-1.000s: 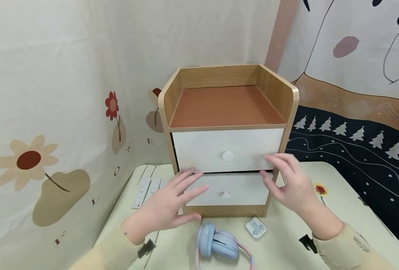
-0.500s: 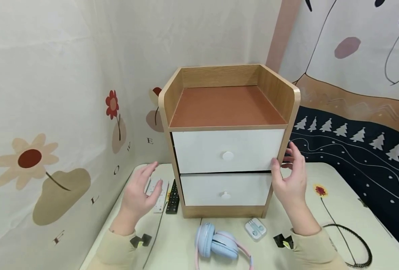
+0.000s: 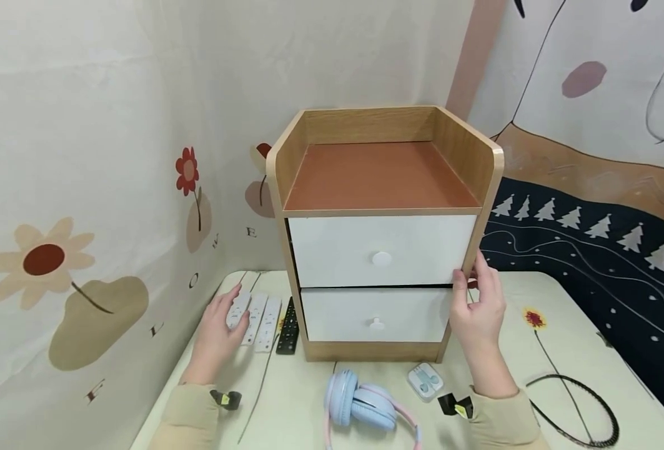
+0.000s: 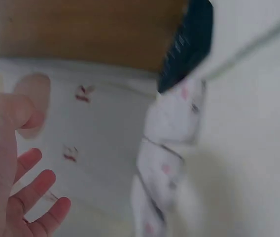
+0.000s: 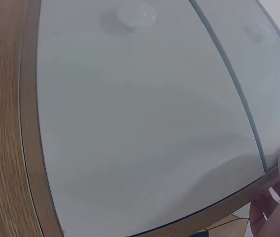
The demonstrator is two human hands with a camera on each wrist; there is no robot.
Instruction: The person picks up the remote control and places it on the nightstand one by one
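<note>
Headphones, blue: in front of cabinet, apart from it.
Cord, black, looped: on table, well right of cabinet.
Earphone box: just before cabinet's right front corner.
Left hand: left of cabinet, released, fingers loosely spread, nothing held.
Right hand: grasping cabinet's right edge, thumb at front, fingers round the side.
Remote, black: just beside cabinet's left side.
Power strips, three, white: between left hand and remote, left of cabinet.
Cabinet: upright on table; upper drawer over lower drawer, thin dark gap between. Open room at right, as far as cord; tighter at left.
Wall cloth: behind cabinet.
Against half a second earlier: right hand lower along cabinet's edge; left hand slightly lower and farther left of cabinet; more of the power strips uncovered.
</note>
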